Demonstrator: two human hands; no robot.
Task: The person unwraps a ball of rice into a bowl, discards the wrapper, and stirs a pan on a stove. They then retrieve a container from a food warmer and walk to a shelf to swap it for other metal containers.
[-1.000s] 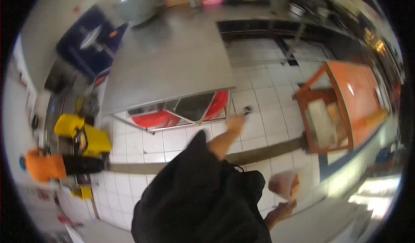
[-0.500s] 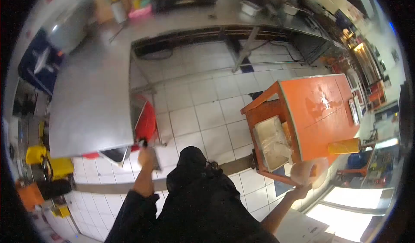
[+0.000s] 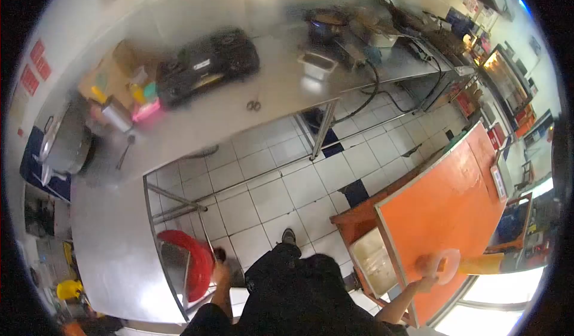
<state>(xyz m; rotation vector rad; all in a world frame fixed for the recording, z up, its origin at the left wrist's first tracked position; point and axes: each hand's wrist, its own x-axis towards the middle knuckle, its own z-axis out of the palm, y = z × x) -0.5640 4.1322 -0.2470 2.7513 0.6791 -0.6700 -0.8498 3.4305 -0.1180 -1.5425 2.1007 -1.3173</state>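
In the head view, my right hand [image 3: 426,284] is closed on the edge of a translucent plastic container [image 3: 447,265], held over the orange table [image 3: 436,216]. At the lower left, my left hand [image 3: 221,273] hangs beside the metal table, its fingers wrapped round a tool with a dark handle end [image 3: 220,254]. A flat greyish part of that tool shows beside the hand; its exact kind I cannot make out. Close to this hand is a red rounded object [image 3: 200,270] under the metal table's edge. A yellow cylinder [image 3: 483,263] lies just beyond the container.
A steel counter [image 3: 275,91] runs along the wall with a black stove [image 3: 209,64], scissors [image 3: 253,105] and a metal pan [image 3: 317,66]. The metal table [image 3: 113,246] borders my left. A pale tray [image 3: 373,261] sits within the orange table's shelf. White tiled floor [image 3: 263,198] lies ahead.
My view has swung and moved forward, showing more of the counter. The container has gone from the orange table's near corner to above its top. Both hands keep their hold.
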